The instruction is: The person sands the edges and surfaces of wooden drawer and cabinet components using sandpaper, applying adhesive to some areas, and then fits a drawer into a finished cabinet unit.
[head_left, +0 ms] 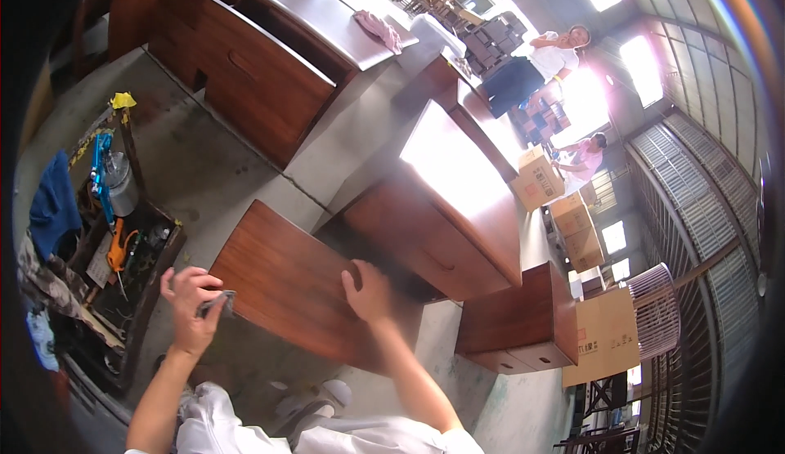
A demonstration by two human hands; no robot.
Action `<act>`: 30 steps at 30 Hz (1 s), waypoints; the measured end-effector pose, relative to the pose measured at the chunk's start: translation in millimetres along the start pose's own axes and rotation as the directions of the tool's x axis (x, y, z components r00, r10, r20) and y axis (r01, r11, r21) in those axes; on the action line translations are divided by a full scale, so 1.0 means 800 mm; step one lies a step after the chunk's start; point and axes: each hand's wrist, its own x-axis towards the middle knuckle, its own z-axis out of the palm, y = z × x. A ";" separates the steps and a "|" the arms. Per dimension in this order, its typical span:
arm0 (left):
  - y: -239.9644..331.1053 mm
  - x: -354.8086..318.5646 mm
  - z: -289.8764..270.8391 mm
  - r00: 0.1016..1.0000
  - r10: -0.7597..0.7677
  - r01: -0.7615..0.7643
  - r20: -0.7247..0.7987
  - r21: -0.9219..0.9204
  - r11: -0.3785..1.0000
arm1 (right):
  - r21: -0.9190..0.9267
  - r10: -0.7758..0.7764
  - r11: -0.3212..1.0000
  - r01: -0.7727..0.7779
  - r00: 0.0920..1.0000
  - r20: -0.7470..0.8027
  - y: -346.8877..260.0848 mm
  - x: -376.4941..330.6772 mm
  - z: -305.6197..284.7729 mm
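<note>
A reddish-brown wooden drawer front (274,266) slants in front of my knees, beside a matching low cabinet (409,233) with a bright, shiny top. My right hand (370,292) lies on the panel's upper right part, fingers spread around a dark cut-out at its edge. At the panel's left end, my left hand (195,307) is closed with a small grey pad (222,303) pinched between thumb and fingers. The pad is close to the panel's edge; whether they touch I cannot tell. Its exact kind is too small to make out.
On my left stands a tool cart (155,290) with an orange-handled tool (121,246), a blue tool (101,168) and a metal cup (121,188). A large drawer cabinet (253,70) bears a pink cloth (378,31). Cardboard boxes (605,335) and two people are farther right.
</note>
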 end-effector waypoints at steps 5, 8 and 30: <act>0.016 -0.014 0.024 0.995 0.077 -0.072 0.071 -0.068 0.995 | 0.006 0.008 1.000 -0.008 1.000 0.026 -0.001 0.002 0.002; -0.022 -0.010 -0.005 0.997 -0.011 0.018 -0.072 0.101 0.995 | -0.021 0.019 1.000 -0.019 1.000 0.015 -0.005 0.002 -0.003; 0.026 -0.030 0.044 0.926 0.324 -0.301 0.195 -0.140 0.943 | -0.020 0.019 1.000 -0.019 1.000 0.017 0.001 0.000 0.008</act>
